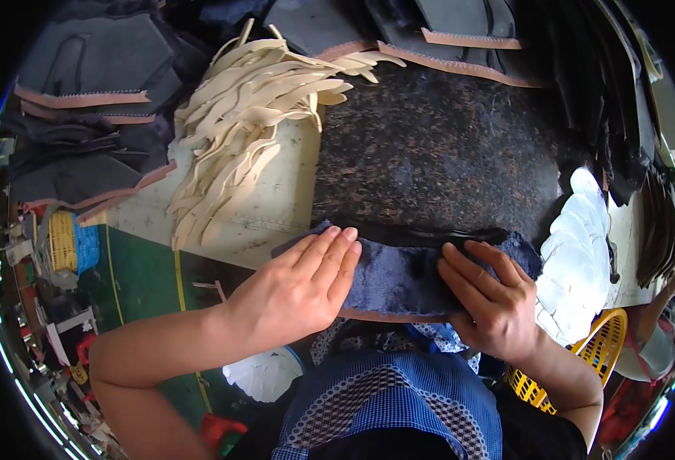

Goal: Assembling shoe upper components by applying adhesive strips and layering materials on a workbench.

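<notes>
I have the dark blue fuzzy cloth [399, 280] lying along the near edge of the mottled dark board [437, 146], with a glossy black strip [422, 235] running along the cloth's far side. My left hand [301, 277] lies near the board's near left corner, fingers straight and close together, pressed on the cloth rather than closed around it. My right hand [492, 297] is toward the board's near right corner, fingers bent and a little parted on the cloth; I can't tell whether its thumb pinches the near edge. I judge the step in hand to be smoothing the cloth and lining it up with the strip. The next move seems to call for even pressure from both hands, so the far edge stays straight. Left of the board are pale curved strips [253, 115]; right of it, white rounded pieces [579, 245].
</notes>
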A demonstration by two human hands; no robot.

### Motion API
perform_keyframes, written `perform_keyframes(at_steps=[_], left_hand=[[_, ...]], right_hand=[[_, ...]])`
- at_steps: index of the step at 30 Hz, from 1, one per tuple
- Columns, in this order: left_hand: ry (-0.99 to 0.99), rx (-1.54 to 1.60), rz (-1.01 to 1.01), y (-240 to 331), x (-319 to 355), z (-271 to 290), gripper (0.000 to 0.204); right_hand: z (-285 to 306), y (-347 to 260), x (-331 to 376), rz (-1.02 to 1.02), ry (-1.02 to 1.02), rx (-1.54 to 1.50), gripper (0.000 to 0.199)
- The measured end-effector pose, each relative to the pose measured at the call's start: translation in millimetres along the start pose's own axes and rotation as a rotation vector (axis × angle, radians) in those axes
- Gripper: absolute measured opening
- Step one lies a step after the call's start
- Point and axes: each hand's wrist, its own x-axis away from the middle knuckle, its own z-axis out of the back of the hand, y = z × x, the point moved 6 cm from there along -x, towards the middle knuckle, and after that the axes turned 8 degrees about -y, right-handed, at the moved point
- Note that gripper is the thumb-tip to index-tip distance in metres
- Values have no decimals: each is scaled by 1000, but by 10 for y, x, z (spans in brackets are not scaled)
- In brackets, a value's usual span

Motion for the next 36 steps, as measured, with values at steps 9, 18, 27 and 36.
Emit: perform_keyframes(at_steps=[9, 18, 27, 36], left_hand=[[-143, 395, 17, -290, -5, 74, 83], [425, 221, -100, 450, -21, -125, 32], [-109, 437, -275, 1047, 175, -1220, 65], [31, 801, -419, 576, -814, 18, 36]], right_hand=[[-179, 84, 71, 207, -104, 55, 49], [36, -5, 384, 211, 64, 137, 36], [-1034, -375, 1356, 87, -115, -98, 42], [-146, 554, 2089, -585, 253, 378, 78]])
